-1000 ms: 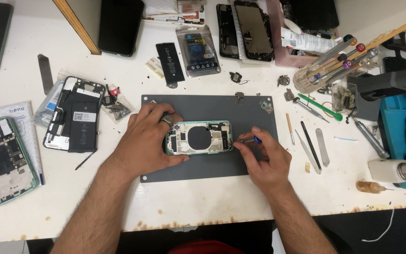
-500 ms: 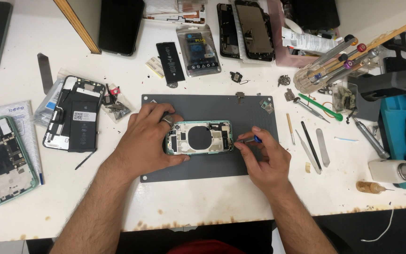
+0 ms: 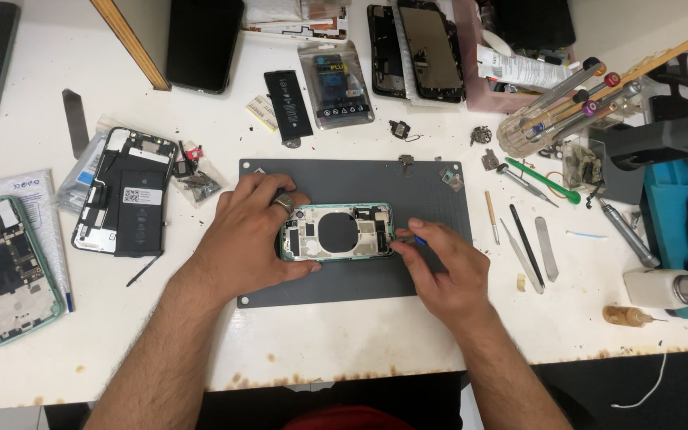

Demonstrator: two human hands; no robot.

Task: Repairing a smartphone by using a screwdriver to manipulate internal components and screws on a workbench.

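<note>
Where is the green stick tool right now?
In the head view, the green stick tool lies on the white table, on the person's right, past the grey mat. It sits just below the clear holder of screwdrivers.

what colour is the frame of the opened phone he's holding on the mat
Green: the opened phone has a green frame, seen best in the head view, steadied by the left hand.

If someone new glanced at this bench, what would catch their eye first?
Probably the opened green-framed phone at the centre of the grey work mat, steadied by the left hand while the right hand works a small tool at its right edge. Another opened phone with its black battery lies further left.
</note>
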